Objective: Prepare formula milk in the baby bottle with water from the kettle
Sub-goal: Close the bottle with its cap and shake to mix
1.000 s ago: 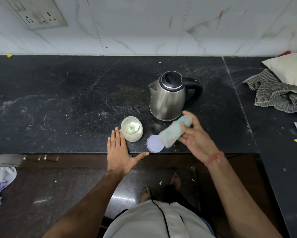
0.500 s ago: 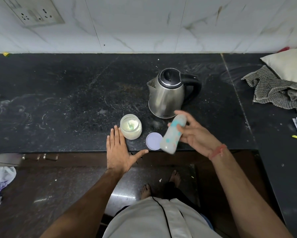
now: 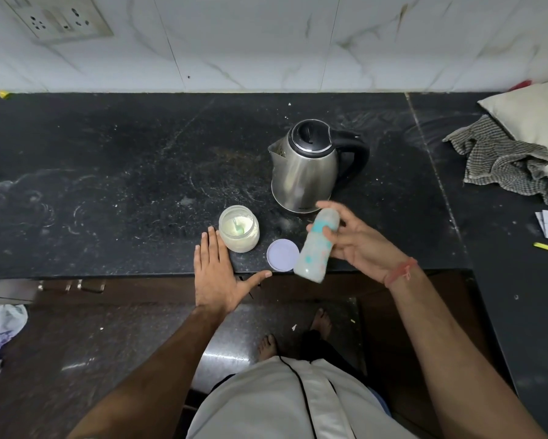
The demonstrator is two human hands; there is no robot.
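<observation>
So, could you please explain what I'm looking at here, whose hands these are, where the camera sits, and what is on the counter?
There is no machine here: a person wears a wide-angle camera on the head, so the single view looks forward and down at their own two bare hands. The dark counter runs along a tiled wall. On it stand a steel kettle with a black handle, an open jar of pale powder with what looks like a scoop inside, and the jar's round lid lying flat beside it. The left hand rests flat, fingers straight, at the counter's edge next to the jar. The right hand grips the baby bottle, which is tilted and looks blurred. A checked cloth lies at the far right.
</observation>
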